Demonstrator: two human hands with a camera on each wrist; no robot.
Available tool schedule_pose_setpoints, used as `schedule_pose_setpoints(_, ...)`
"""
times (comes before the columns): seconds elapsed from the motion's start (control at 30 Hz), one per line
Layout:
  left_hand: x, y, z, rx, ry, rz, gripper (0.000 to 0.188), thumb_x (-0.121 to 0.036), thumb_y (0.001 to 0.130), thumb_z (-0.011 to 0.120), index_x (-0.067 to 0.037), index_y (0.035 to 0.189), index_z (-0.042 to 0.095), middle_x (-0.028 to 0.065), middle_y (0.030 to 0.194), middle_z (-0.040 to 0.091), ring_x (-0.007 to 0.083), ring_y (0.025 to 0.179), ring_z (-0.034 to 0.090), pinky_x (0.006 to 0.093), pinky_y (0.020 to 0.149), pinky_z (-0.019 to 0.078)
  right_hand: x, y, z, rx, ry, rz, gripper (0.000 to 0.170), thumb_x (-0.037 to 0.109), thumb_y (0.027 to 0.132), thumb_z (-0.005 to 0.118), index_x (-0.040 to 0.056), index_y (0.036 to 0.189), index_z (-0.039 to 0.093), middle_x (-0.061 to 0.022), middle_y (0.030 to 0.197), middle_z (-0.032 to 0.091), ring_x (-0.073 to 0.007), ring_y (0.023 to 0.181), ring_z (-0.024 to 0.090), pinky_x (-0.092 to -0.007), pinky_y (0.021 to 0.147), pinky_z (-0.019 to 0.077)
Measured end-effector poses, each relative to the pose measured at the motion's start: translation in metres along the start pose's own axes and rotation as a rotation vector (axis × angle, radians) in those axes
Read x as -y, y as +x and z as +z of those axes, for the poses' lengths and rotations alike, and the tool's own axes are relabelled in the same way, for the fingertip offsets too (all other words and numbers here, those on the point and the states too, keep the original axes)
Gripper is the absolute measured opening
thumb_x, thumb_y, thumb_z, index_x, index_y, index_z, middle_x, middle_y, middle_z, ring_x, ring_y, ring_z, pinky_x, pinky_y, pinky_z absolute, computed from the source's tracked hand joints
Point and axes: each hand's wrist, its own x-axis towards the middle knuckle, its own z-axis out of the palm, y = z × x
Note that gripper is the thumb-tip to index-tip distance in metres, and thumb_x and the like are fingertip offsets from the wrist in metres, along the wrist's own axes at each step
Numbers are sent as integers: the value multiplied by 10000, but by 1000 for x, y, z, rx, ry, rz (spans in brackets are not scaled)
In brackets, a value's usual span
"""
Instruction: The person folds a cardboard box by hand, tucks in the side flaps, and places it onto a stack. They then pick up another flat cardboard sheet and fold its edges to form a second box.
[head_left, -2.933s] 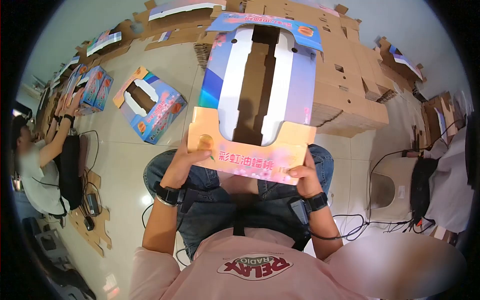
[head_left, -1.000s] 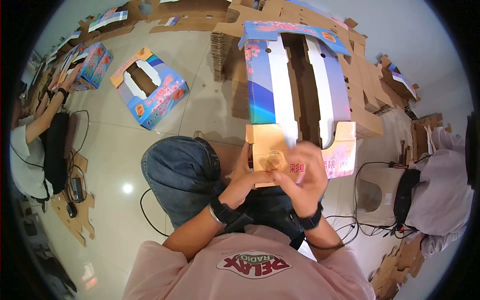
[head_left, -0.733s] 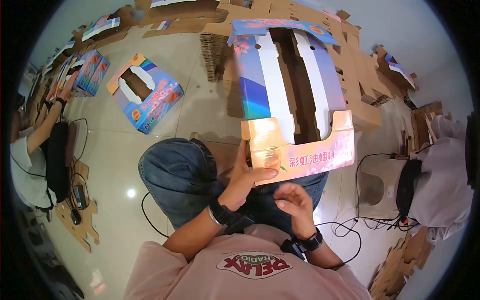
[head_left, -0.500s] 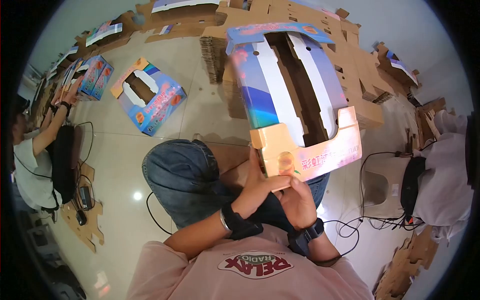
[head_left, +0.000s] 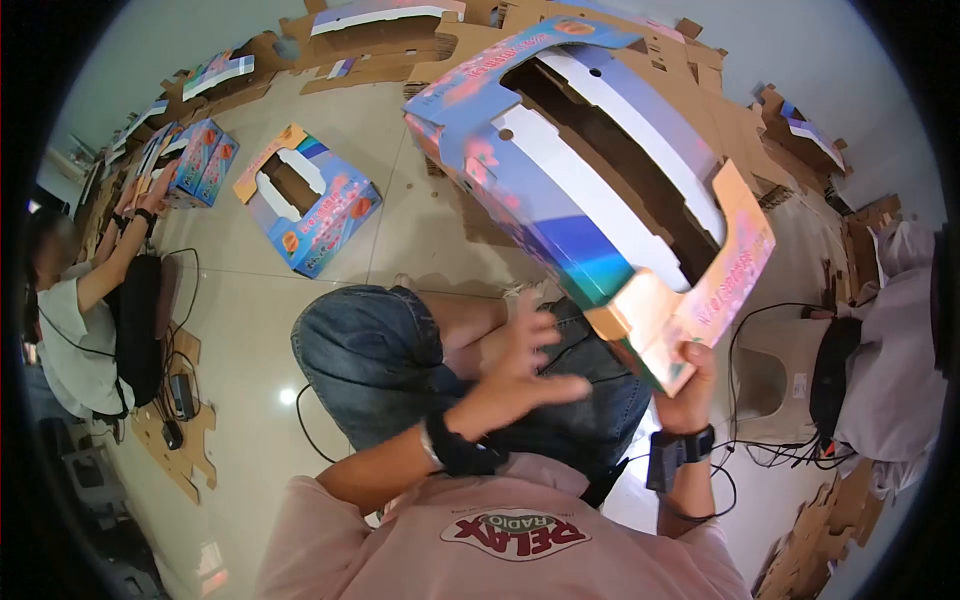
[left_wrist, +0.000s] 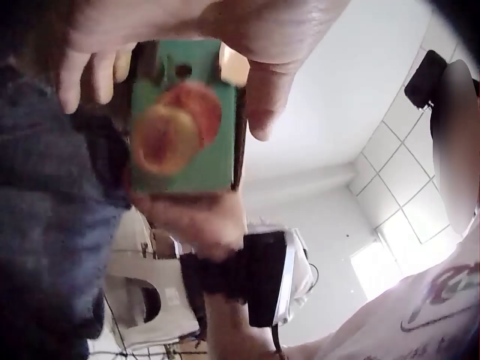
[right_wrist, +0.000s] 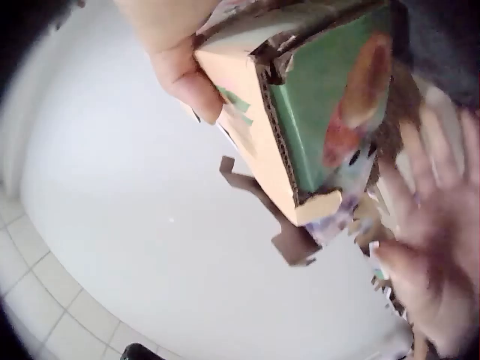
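A printed cardboard fruit box with a long open top hangs tilted above the lap in the head view. My right hand grips its near orange end, thumb over the panel. My left hand is off the box, fingers spread, a little left of its near corner; it looks blurred. In the right wrist view the box's green side with a peach picture faces the left hand. The left wrist view shows the same green side beyond the left palm.
A second printed box stands on the tiled floor at left. Farther left another person handles similar boxes. Flat cardboard stacks lie ahead. At right are a plastic stool and loose cables.
The box has turned and tilted, its near end swinging right. My left hand has let go of it and moved away leftward, while my right hand has taken hold of the orange end.
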Motion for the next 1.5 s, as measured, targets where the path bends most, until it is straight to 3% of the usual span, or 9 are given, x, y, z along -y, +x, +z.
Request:
schedule_pose_setpoints(0.1, -23, 5, -51, -368, -198, 59, 1182, -290, 698, 820, -38, 1483, -27, 220, 1417, 283, 324, 1322, 333, 482, 1059, 292, 32, 4, -31, 26, -5, 61, 632, 194, 699, 638, -19, 1271, 477, -124, 1186, 605, -261, 1077, 595, -389, 958, 476)
schedule_pose_setpoints(0.17, -35, 13, -79, -675, 200, 378, 1052, -215, 731, 795, -7, 1477, 81, 209, 1424, 292, 324, 1295, 371, 477, 1056, 309, 37, 9, -54, 45, -25, 99, 633, 192, 689, 641, -22, 1263, 481, -126, 1174, 612, -261, 1054, 609, -386, 942, 491)
schedule_pose_setpoints(0.27, -48, 31, -109, -577, 585, 375, 892, -146, 786, 717, -57, 1486, 172, 142, 1456, 279, 272, 1297, 391, 360, 1067, 338, 29, 9, -73, 46, -97, 123, 635, 184, 665, 647, -28, 1243, 492, -128, 1147, 626, -258, 1008, 632, -375, 907, 520)
schedule_pose_setpoints(0.5, -103, 69, -122, -417, 569, 497, 584, -184, 810, 716, 18, 1308, 487, 123, 1289, 520, 202, 1184, 506, 285, 1000, 385, 26, 12, -86, 27, -143, 118, 631, 194, 628, 660, -23, 1204, 517, -117, 1065, 645, -248, 956, 650, -359, 861, 546)
schedule_pose_setpoints(0.6, -114, 85, -129, -621, 245, 562, 355, -167, 840, 701, 27, 1125, 618, 65, 1072, 657, 168, 972, 595, 294, 870, 453, 25, 13, -84, 21, -148, 117, 636, 204, 623, 664, -24, 1199, 519, -116, 1058, 642, -246, 949, 650, -361, 855, 546)
schedule_pose_setpoints(1.03, -93, 108, -158, -723, 141, 640, 382, -174, 797, 738, 39, 1097, 635, 74, 1055, 657, 156, 930, 597, 292, 833, 454, 23, 8, -70, -11, -198, 83, 623, 220, 624, 662, -24, 1181, 528, -103, 1040, 642, -230, 917, 645, -336, 841, 535)
schedule_pose_setpoints(1.13, -86, 103, -159, -697, 154, 512, 448, -223, 836, 718, 2, 1195, 572, 70, 1126, 622, 158, 996, 593, 320, 856, 473, 22, 11, -74, 33, -176, 89, 608, 217, 629, 658, -17, 1175, 533, -100, 1032, 642, -227, 920, 640, -339, 850, 528)
schedule_pose_setpoints(1.2, -73, 99, -162, -420, -26, 125, 501, -326, 900, 644, -39, 1285, 500, 53, 1185, 593, 172, 1054, 586, 373, 884, 488, 22, 12, -78, 44, -177, 94, 603, 218, 631, 656, -15, 1174, 534, -102, 1033, 642, -230, 929, 638, -344, 855, 526)
schedule_pose_setpoints(1.5, -70, 66, -154, -216, -258, 25, 514, -429, 972, 491, -116, 1371, 405, 73, 1299, 526, 224, 1177, 539, 481, 949, 464, 29, 11, -74, 21, -182, 90, 583, 204, 634, 644, -15, 1165, 540, -114, 1052, 641, -252, 956, 633, -360, 883, 518)
